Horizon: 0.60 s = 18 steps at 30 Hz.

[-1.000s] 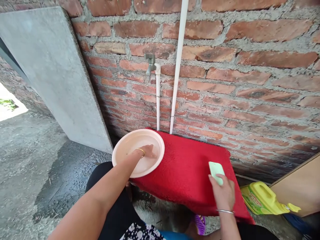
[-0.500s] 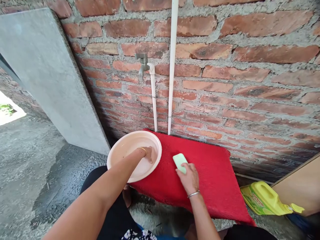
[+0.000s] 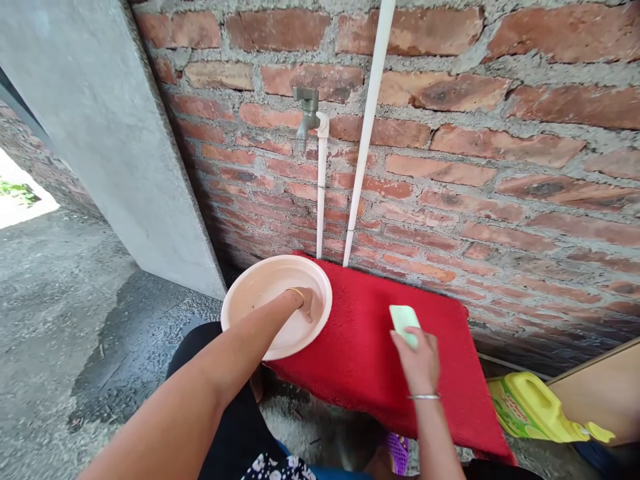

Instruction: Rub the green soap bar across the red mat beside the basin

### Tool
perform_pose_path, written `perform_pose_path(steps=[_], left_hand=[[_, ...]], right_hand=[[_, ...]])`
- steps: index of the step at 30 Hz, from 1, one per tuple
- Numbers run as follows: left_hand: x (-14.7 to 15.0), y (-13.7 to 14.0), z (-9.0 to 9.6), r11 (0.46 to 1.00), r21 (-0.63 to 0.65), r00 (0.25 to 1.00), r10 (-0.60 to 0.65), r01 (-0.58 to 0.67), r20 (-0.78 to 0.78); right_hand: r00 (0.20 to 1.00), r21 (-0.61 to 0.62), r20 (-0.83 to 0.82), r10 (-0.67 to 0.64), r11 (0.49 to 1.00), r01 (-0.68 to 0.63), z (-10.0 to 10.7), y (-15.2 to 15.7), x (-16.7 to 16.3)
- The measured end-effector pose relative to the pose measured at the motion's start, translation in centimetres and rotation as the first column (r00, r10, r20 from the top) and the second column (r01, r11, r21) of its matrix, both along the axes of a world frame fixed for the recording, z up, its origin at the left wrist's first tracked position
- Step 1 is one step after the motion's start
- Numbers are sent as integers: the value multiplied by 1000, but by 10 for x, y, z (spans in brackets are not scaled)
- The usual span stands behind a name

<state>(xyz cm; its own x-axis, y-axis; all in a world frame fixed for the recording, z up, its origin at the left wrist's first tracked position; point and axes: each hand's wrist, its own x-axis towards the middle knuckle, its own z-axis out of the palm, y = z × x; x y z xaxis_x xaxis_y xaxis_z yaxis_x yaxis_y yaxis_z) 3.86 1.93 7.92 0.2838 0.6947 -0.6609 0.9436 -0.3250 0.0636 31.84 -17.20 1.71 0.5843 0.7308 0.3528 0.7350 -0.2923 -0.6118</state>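
My right hand (image 3: pixel 420 363) grips a pale green block (image 3: pixel 403 321) with rounded corners, over the right part of a red cloth (image 3: pixel 360 353). Whether the block is soap or a brush, I cannot tell. The red cloth is spread over a low, flat support. At its left end stands a pale pink basin (image 3: pixel 230 303), which holds what looks like shallow water. My left hand (image 3: pixel 307 307) reaches down into the basin, near its right inner side. Its fingers point downward and are partly hidden, so I cannot tell whether they hold anything.
A brick wall (image 3: pixel 425 220) runs behind the cloth, with a tap (image 3: pixel 306 117) and white pipes (image 3: pixel 367 133). At the left a grey slab (image 3: pixel 115 133) leans on the wall. A yellow jug (image 3: pixel 533 407) lies at the right. The concrete floor (image 3: pixel 115 347) has a wet patch.
My right hand has moved to the right across the red cloth with the pale green block. My left hand stays in the basin. The view has shifted slightly.
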Motion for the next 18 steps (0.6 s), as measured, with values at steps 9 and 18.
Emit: perform_pose_path(steps=[9,18], left_hand=[[-2,-3,2,1000,11,999,-8,9,-51],[-4,1,-2,999,27,998,-46,48,-50]], right_hand=[[910,-335,60,411,867,-369,9,55,-126],[987,-297,-8,-158,943,149,0,-13,50]])
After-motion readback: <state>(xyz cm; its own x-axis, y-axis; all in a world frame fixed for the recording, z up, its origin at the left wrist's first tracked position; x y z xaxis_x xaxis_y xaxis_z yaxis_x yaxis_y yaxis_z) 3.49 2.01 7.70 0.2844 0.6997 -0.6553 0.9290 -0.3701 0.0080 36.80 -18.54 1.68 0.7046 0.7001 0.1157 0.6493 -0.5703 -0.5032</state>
